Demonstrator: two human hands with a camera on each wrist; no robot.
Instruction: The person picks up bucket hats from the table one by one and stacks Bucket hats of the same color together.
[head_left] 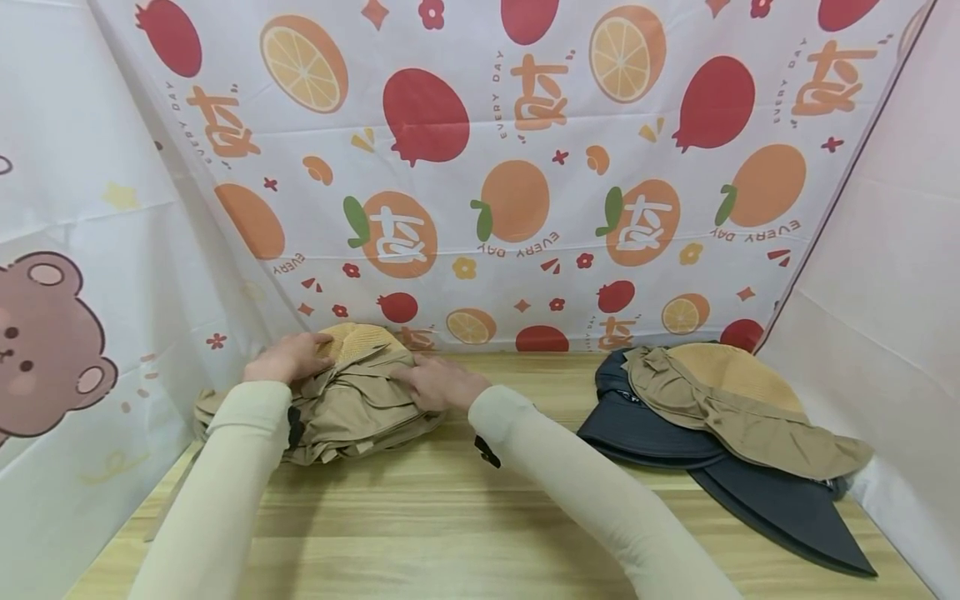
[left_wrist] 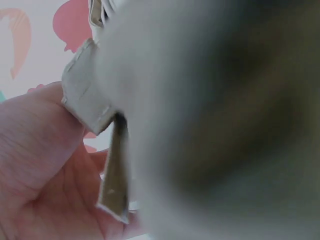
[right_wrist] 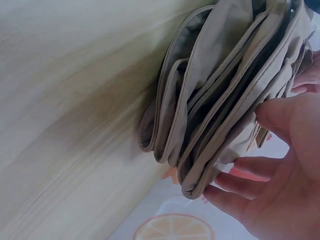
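A pile of khaki sun hats [head_left: 367,408] with a tan woven crown on top lies at the left of the table. At its left side my left hand [head_left: 288,358] grips the top hat. The left wrist view shows the left hand's thumb against a stitched khaki tab [left_wrist: 87,87], with blurred fabric covering much of that frame. On the pile's right side, my right hand [head_left: 447,383] holds the hat's edge. Up close, the right hand's thumb [right_wrist: 275,112] presses one face of the layered khaki brims [right_wrist: 225,95], with the fingers at their outer edge.
Another group of hats stands at the right: dark navy caps [head_left: 645,429] with a khaki hat with a tan woven crown [head_left: 735,392] over them. Fruit-printed cloth [head_left: 517,292] hangs behind the wooden table [head_left: 420,533], and white cloth walls rise on both sides.
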